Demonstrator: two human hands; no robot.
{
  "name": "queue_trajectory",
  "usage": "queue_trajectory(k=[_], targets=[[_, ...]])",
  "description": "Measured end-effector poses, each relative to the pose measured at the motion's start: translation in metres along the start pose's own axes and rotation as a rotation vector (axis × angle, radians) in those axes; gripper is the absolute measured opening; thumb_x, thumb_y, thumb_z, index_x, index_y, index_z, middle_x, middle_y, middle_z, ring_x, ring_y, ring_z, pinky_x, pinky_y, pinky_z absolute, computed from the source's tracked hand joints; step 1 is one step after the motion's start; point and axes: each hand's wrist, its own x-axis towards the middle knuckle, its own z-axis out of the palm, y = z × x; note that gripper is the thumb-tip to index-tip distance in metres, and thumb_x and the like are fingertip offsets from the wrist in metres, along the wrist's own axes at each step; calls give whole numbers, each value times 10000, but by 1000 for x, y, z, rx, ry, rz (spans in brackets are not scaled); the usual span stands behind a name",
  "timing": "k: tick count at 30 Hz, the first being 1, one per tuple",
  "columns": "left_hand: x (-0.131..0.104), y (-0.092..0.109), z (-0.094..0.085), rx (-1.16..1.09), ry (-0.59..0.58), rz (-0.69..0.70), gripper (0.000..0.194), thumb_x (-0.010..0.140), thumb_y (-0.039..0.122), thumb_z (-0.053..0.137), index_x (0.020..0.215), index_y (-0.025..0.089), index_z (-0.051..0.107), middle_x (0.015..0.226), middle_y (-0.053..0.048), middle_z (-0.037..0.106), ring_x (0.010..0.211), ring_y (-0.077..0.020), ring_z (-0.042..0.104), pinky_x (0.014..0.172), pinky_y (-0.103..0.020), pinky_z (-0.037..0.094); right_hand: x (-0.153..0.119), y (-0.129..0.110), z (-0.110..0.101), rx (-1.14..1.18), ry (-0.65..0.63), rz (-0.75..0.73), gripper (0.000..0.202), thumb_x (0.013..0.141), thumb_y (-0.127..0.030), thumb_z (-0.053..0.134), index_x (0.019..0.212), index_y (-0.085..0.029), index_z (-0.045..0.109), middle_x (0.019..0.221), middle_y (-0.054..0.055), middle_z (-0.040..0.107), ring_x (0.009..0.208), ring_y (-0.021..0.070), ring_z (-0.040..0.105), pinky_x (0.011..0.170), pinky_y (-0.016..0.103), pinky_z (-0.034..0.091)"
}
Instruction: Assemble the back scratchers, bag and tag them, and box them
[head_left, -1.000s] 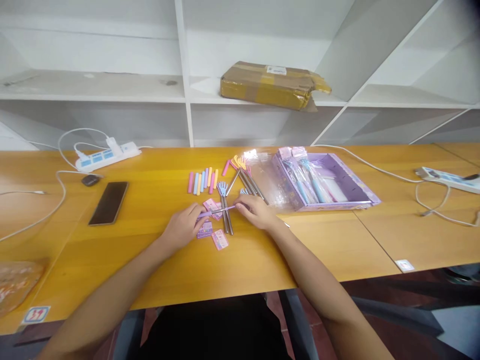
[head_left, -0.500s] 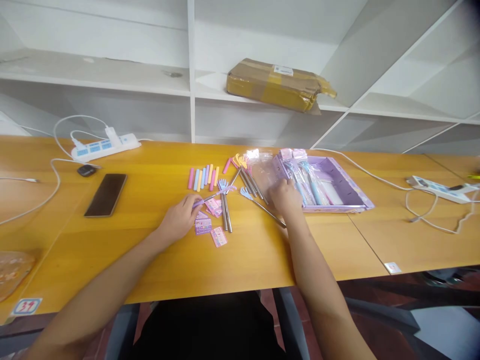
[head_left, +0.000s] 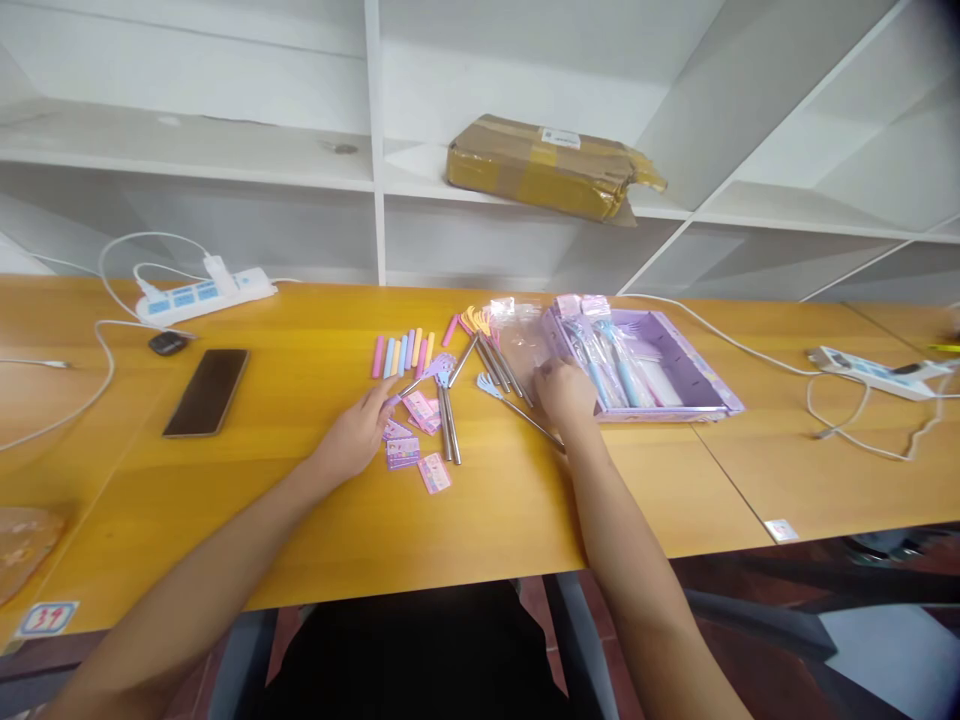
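Note:
My left hand (head_left: 358, 432) is closed around the purple handle of a back scratcher (head_left: 414, 384), whose purple claw head points right, over other back scratchers. My right hand (head_left: 566, 392) has its fingers curled at the lower edge of clear plastic bags (head_left: 517, 335); the fingertips are partly hidden. Just left of it lies a back scratcher with a blue claw (head_left: 487, 385) and a metal rod. Yellow and pink claw heads (head_left: 476, 320) with metal rods (head_left: 504, 368) lie behind. Pink and purple cards (head_left: 403, 453) are spread below my left hand's scratcher.
A purple box (head_left: 724, 412) at the right holds bagged back scratchers (head_left: 622, 372). Coloured handle sleeves (head_left: 405, 352) lie in a row. A phone (head_left: 206, 392) and power strip (head_left: 206, 295) are at the left, another strip (head_left: 874, 370) far right. A taped carton (head_left: 551, 170) sits on the shelf.
The back scratcher in my left hand has turned, its claw head now further left and tilted upward. My right hand stays at the plastic bags. The whole view has shifted slightly.

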Motion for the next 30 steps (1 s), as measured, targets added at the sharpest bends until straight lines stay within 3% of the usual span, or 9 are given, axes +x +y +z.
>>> queue_trajectory(k=[6, 12, 19, 21, 24, 27, 30], targets=[[5, -6, 0, -1, 7, 33, 543, 1125, 430, 342, 1634, 251, 407, 1520, -133, 632, 1291, -308, 671, 1052, -447, 544, 1, 1, 9, 131, 44, -72, 409, 984, -497, 644, 1161, -137, 727, 1162, 191, 739, 1085, 316, 693, 927, 383, 518], [4, -4, 0, 0, 13, 25, 539, 1122, 429, 356, 1627, 251, 417, 1469, -140, 659, 1300, -311, 662, 1054, -452, 542, 1, 0, 11, 299, -15, -22, 365, 964, -378, 656, 1264, -170, 668, 1027, 110, 777, 962, 276, 713, 850, 344, 509], [3, -7, -1, -30, 41, 68, 545, 1115, 407, 377, 1637, 256, 419, 1343, -132, 699, 1194, -304, 679, 1009, -423, 532, 3, 2, 8, 421, 123, 11, 214, 949, -399, 632, 982, -188, 621, 948, 111, 730, 869, 264, 663, 815, 364, 490], [3, -7, -2, -44, 30, 138, 530, 1119, 367, 362, 1640, 305, 432, 1318, -105, 688, 1164, -270, 668, 1007, -390, 523, 4, 0, 4, 560, 218, 47, 216, 957, -422, 612, 951, -209, 577, 898, 82, 691, 819, 245, 638, 793, 365, 487], [2, -3, -3, -82, 28, 224, 464, 1111, 310, 369, 1497, 319, 626, 1153, -72, 665, 998, -212, 650, 924, -339, 523, -2, -15, -6, 966, 285, 115, 254, 996, -499, 552, 1026, -252, 501, 761, -25, 575, 586, 173, 512, 605, 311, 442], [0, 5, -2, -179, 63, 170, 358, 1080, 357, 480, 1251, 256, 778, 1061, -61, 642, 902, -196, 624, 876, -336, 520, -27, -48, -15, 1362, 158, 76, 303, 1011, -584, 543, 1019, -295, 453, 653, -95, 421, 446, 127, 334, 443, 251, 305], [-3, 14, 5, -328, 4, 112, 371, 1047, 467, 560, 1231, 240, 790, 1063, -69, 655, 932, -215, 645, 893, -354, 528, -70, -86, -15, 1505, -125, -131, 331, 999, -603, 621, 1015, -295, 503, 641, -93, 443, 425, 110, 349, 406, 240, 293]])
